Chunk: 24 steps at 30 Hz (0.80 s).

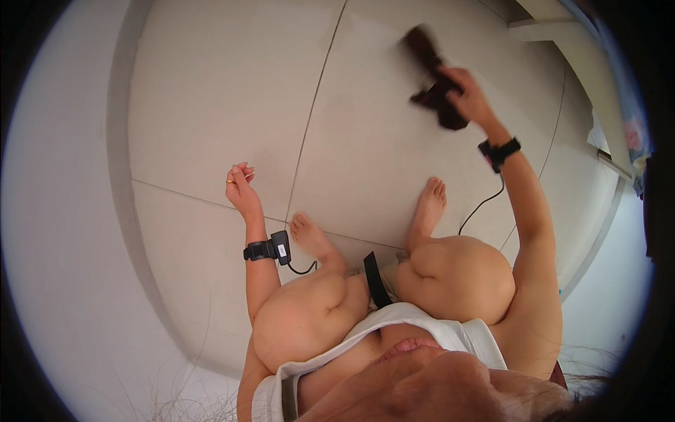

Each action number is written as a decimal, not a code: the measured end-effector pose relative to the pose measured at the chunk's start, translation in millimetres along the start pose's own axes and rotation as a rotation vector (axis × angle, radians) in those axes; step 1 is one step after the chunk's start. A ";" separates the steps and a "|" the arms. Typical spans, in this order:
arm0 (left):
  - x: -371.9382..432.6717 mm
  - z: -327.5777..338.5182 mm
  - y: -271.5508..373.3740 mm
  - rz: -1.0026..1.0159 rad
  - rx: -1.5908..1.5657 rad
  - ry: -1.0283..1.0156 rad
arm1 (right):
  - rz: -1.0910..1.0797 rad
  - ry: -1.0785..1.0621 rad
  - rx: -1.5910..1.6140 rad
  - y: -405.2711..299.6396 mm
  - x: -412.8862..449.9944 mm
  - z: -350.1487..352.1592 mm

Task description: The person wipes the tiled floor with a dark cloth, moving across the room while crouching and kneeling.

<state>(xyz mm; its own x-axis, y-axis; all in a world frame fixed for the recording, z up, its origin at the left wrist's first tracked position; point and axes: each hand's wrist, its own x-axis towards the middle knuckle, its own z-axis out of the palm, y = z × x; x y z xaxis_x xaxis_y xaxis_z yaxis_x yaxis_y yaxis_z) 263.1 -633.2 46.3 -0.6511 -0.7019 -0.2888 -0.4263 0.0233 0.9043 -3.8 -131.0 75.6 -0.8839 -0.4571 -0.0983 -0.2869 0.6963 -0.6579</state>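
Observation:
My right hand (466, 95) is out over the floor at the upper right, gripping a dark brown, soft-looking item (445, 108). Motion blur hides what exactly it is; one long part sticks out past my fingers towards the top, and a wider, crumpled part hangs below them. My left hand (242, 190) is at the left above the tiles, with a ring on one finger. Its fingers are loosely curled, and nothing shows in them. Each wrist wears a black strap with a small cabled device, the left device (281, 248) and the right device (495, 155).
Light floor tiles (221, 105) with dark joints spread before me. My bare feet, the left (314, 240) and the right (430, 205), rest on them below my bent knees. A wall (63, 184) borders the left side. Pale furniture (585, 58) with flowered fabric (635, 134) stands at the upper right.

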 end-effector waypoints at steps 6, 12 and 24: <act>0.3 11.2 -0.5 0.023 -0.001 -0.040 | 0.343 0.282 -0.482 59.1 -7.6 13.8; 5.2 5.6 5.2 0.059 -0.045 -0.047 | -0.296 -0.511 -0.202 -159.1 -103.9 171.9; 7.2 0.2 -11.8 0.085 0.047 -0.065 | 0.318 0.366 -0.215 -27.1 -50.2 51.4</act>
<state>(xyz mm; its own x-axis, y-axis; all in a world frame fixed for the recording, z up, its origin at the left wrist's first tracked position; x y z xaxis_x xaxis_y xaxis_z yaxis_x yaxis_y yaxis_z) 263.3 -638.4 33.5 -0.7248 -0.6484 -0.2327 -0.3958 0.1156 0.9110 67.3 -155.4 60.0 -0.9997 -0.0088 0.0239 -0.0190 0.8844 -0.4663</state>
